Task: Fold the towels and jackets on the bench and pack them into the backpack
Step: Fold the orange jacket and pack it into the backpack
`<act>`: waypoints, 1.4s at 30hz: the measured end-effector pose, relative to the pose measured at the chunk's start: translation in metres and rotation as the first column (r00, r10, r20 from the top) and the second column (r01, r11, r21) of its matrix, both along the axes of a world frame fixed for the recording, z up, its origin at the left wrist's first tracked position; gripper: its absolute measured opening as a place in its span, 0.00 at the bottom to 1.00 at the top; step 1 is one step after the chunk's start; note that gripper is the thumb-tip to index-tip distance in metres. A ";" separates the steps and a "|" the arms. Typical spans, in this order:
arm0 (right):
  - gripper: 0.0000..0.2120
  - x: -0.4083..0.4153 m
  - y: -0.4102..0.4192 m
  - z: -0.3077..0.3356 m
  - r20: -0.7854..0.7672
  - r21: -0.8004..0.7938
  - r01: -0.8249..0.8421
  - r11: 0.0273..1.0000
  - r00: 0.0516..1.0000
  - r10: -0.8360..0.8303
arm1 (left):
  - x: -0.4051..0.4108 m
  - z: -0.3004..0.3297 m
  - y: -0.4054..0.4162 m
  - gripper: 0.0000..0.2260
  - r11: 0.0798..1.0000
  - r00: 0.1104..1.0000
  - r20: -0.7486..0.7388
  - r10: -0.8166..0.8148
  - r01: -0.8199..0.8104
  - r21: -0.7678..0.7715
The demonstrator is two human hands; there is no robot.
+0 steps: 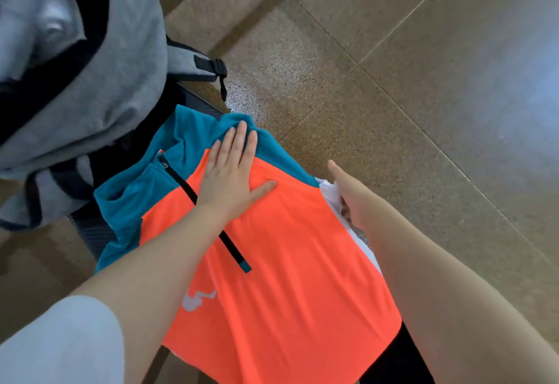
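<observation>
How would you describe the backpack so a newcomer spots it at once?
Start from the big orange and teal jacket spread in the middle under the flat left hand. Look up and left past its teal collar: the backpack fills that corner. It is the only grey thing, trimmed in dark navy, with a black strap buckle towards the floor.

Bright, even indoor light. Pale bluish glare on the speckled brown tiled floor (393, 87), upper right. Soft overall, blurred most on the grey fabric backpack (99, 60). Wide-angle bending toward edges.
</observation>
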State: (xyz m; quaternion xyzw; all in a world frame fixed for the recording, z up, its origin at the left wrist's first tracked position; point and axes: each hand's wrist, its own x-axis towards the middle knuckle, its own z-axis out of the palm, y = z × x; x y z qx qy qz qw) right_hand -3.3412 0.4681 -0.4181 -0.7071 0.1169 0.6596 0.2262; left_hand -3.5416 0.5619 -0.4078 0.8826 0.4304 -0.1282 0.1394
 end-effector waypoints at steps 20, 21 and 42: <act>0.19 -0.105 -0.038 0.078 0.977 0.075 -0.991 0.111 0.095 0.190 | -0.004 0.075 0.045 0.29 0.011 0.459 -0.141 0.877 -0.313 -0.950; 0.18 -0.109 -0.044 0.070 0.973 -0.048 -0.999 0.016 -0.043 0.227 | -0.007 0.075 0.046 0.28 -0.015 0.520 -0.204 0.829 -0.345 -0.938; 0.25 -0.102 -0.076 0.048 0.863 -0.382 -0.855 0.350 -0.196 0.465 | -0.077 0.068 -0.016 0.24 0.713 0.740 0.101 0.665 -0.589 -0.381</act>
